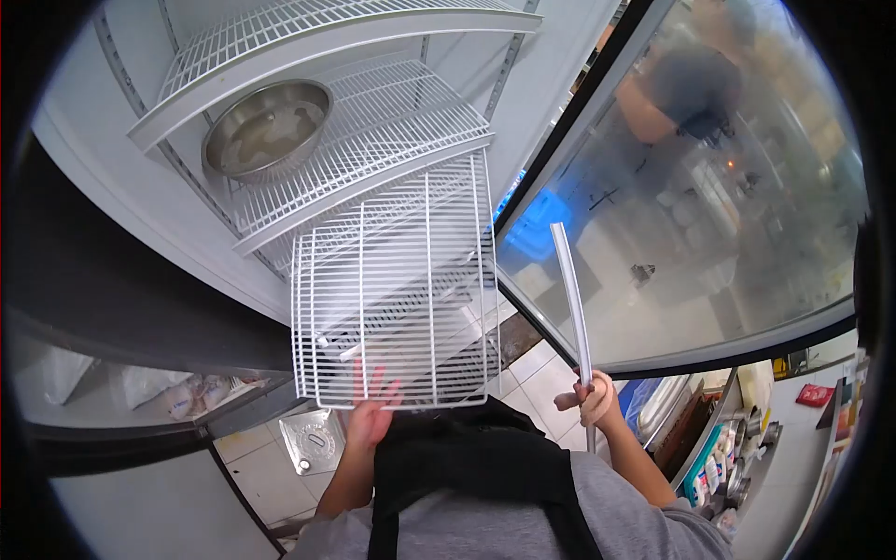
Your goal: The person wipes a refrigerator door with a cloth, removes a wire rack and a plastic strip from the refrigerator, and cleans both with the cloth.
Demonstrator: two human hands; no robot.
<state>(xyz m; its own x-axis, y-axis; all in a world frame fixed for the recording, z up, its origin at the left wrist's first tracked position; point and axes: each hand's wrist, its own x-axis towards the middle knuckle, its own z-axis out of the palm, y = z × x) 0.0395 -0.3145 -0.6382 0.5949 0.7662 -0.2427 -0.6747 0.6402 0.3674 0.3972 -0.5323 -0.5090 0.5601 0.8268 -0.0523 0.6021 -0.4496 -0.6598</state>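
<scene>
Two hands (369,411). One loose rack (430,280). One strip (571,289). Two mounted shelves (335,58) plain to see, perhaps third below, hard to tell behind rack. One bowl (269,129). One glass door (691,243). One metal floor plate (311,441). One red packet (816,396).

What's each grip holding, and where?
Left grip: white wire shelf, by its near edge, left of middle. Right grip: long pale strip, toward its lower end.

The one camera rides up on this person's head, peering forward and down: black apron (471,459) nearest, left hand (370,417) and right hand (594,399) a little farther, wire rack (431,289) close ahead, wire shelves (392,112) beyond to the left, glass door (691,271) rightward.
</scene>
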